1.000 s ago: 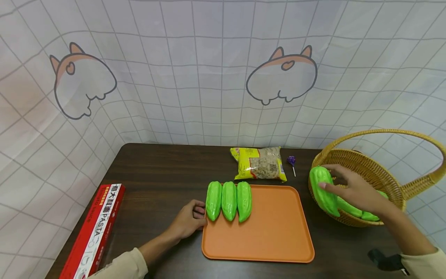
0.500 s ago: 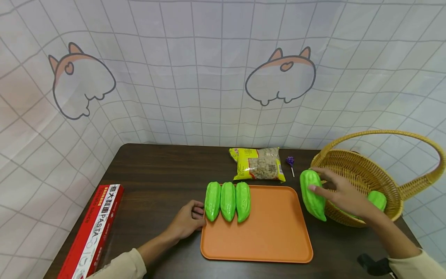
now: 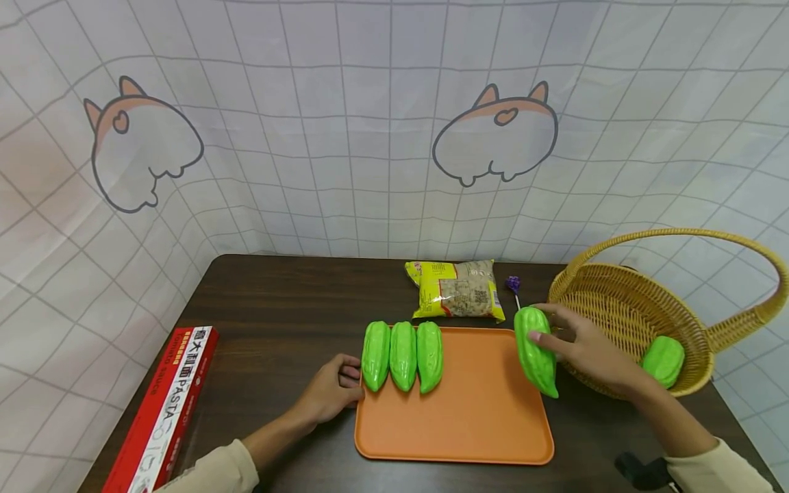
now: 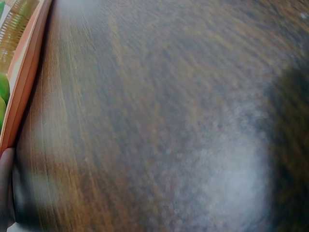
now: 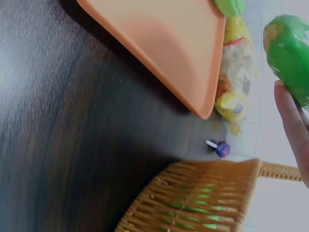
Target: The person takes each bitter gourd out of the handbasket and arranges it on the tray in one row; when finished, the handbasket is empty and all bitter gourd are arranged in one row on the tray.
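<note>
My right hand [image 3: 585,346] pinches a green ridged bitter melon [image 3: 535,352] between thumb and fingers, raised over the right edge of the orange tray [image 3: 456,424]. That same bitter melon [image 5: 292,55] shows at the right of the right wrist view. Three more lie side by side on the tray's left part, the middle bitter melon [image 3: 403,356] among them. At the tray's left rim, my left hand [image 3: 329,390] holds the edge with bent fingers. One finger [image 4: 7,179] is seen against the rim in the left wrist view. Another bitter melon [image 3: 664,361] lies inside the wicker basket [image 3: 629,301].
Behind the tray lies a yellow snack-like bag [image 3: 459,289], with a purple lollipop [image 3: 514,283] beside it. A red pasta box [image 3: 163,404] runs along the table's left edge. The basket's tall handle [image 3: 678,233] arches up at the right. A gridded cloth [image 3: 333,205] hangs behind the table.
My right hand has carried the bitter melon leftward from the basket's rim to above the tray's right edge. The left hand and the three bitter melons on the tray stay in place.
</note>
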`<action>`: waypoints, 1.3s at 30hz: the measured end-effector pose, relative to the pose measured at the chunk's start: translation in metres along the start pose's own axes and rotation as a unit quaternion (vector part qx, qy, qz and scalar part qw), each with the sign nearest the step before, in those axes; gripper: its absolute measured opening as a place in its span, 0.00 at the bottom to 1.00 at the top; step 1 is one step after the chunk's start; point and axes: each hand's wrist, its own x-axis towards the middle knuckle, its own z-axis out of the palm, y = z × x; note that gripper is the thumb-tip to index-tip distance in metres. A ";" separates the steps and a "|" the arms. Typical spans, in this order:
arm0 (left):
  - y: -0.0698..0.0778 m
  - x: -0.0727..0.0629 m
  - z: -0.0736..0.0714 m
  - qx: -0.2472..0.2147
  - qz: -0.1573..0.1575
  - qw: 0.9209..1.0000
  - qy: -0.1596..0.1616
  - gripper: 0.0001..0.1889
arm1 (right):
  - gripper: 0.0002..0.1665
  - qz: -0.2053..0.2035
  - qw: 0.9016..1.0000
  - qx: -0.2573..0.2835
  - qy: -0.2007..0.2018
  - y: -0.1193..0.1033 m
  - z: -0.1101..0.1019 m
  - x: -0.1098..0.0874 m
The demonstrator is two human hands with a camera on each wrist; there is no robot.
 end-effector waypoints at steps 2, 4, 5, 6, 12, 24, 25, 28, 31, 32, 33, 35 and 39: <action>0.000 0.000 0.000 0.001 -0.001 1.000 0.000 0.28 | 0.35 0.010 1.000 0.019 -0.005 0.000 0.003 0.001; 0.000 0.000 0.000 0.000 -0.001 1.000 0.000 0.28 | 0.35 0.012 0.999 0.035 -0.009 0.001 0.007 0.003; 0.001 0.000 0.000 0.000 -0.001 1.000 0.000 0.28 | 0.35 0.013 0.999 0.043 -0.013 0.002 0.008 0.005; 0.001 0.000 0.000 0.000 -0.002 1.000 0.000 0.28 | 0.35 0.015 0.999 0.048 -0.015 0.002 0.011 0.006; 0.002 -0.001 0.000 -0.001 -0.005 1.000 0.001 0.28 | 0.36 0.025 0.997 0.062 -0.029 0.005 0.022 0.012; 0.000 0.000 0.000 -0.002 -0.004 1.000 0.001 0.29 | 0.41 0.064 0.991 0.114 -0.040 0.012 0.049 0.025; 0.000 0.000 0.000 -0.002 -0.004 1.000 0.002 0.29 | 0.41 0.067 0.990 0.119 -0.040 0.013 0.051 0.026; 0.001 0.000 0.000 -0.003 -0.003 1.000 0.002 0.29 | 0.42 0.074 0.988 0.126 -0.041 0.012 0.057 0.028; 0.001 0.000 0.001 0.000 0.002 1.000 0.003 0.29 | 0.42 0.084 0.986 0.136 -0.040 0.011 0.061 0.031; 0.001 0.000 0.001 0.001 0.003 1.000 0.004 0.29 | 0.43 0.087 0.986 0.139 -0.039 0.010 0.063 0.032; 0.001 0.000 0.001 0.002 0.005 1.000 0.004 0.29 | 0.42 0.091 0.985 0.142 -0.036 0.010 0.064 0.033; 0.001 0.000 0.001 0.003 0.006 1.000 0.005 0.29 | 0.43 0.096 0.984 0.146 -0.033 0.009 0.068 0.035; 0.001 0.000 0.001 0.002 0.006 1.000 0.005 0.29 | 0.44 0.102 0.982 0.154 -0.029 0.008 0.074 0.039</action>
